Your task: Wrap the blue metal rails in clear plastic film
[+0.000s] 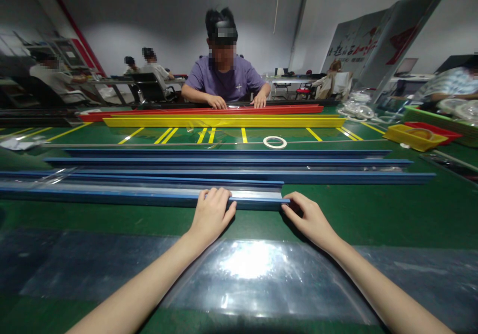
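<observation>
1. Right in front of the person, on the green tabletop [373, 214], lies a long blue strip [112, 194] with a pale, shiny middle. It runs off to the left, and its right end stops just between the two hands.
2. The left hand [211, 214] lies flat on top of the blue strip, fingers curled over the far edge. It presses down; it does not pick the strip up.
3. The right hand [309, 219] is at the end of the strip, fingertips touching the corner. It is partly open and holds nothing that I can see.
4. To do this well, I think the left hand should press softly and evenly, so the strip stays flat and does not slide.
5. The right hand should work the corner slowly with the fingertips. A hard tug could bend the end or make the strip jump.
6. Keep the strip lined up with the other blue strips [239, 165] just behind it, and do not bump them.
7. A clear plastic sheet [246, 274] lies under the arms near the front edge. It looks slippery, so keep the elbows light on it.
8. Across the tabletop, another person's hands [239, 102] rest on a red strip [201, 111], next to a yellow strip [224, 122]. A white tape ring [275, 142] lies well apart from our strip.
</observation>
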Motion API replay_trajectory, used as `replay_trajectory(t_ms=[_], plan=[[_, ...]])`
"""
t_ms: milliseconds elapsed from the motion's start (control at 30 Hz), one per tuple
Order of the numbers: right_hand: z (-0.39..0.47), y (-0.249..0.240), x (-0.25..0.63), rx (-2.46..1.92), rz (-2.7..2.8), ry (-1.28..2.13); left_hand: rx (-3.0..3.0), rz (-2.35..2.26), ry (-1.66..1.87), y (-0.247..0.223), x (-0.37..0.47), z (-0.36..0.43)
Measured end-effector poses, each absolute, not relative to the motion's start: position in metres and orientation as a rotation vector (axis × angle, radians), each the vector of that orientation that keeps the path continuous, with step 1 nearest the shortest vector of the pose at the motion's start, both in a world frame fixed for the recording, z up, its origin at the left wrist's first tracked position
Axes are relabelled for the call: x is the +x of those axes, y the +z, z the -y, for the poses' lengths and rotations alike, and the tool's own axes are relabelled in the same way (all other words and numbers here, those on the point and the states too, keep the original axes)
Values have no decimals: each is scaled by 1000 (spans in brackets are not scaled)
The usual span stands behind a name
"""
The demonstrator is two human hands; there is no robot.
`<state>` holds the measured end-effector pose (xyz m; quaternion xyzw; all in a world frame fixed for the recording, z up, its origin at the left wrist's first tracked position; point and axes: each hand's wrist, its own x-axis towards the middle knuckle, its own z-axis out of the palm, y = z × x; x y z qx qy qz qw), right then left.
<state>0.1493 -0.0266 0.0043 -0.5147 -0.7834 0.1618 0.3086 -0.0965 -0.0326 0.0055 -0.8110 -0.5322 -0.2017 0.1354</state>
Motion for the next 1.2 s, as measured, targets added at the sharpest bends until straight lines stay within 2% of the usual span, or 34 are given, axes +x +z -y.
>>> replay_trajectory(t_ms=[667, 900, 1200], plan=[[28, 11, 154, -1278, 1944, 60, -2318, 1577, -821, 6, -97, 35], [25, 34, 146, -1217, 2063, -132, -2305, 1622, -815, 4, -97, 32], [11, 39, 93, -1403, 2343, -429, -2304, 1660, -803, 4, -96, 31]])
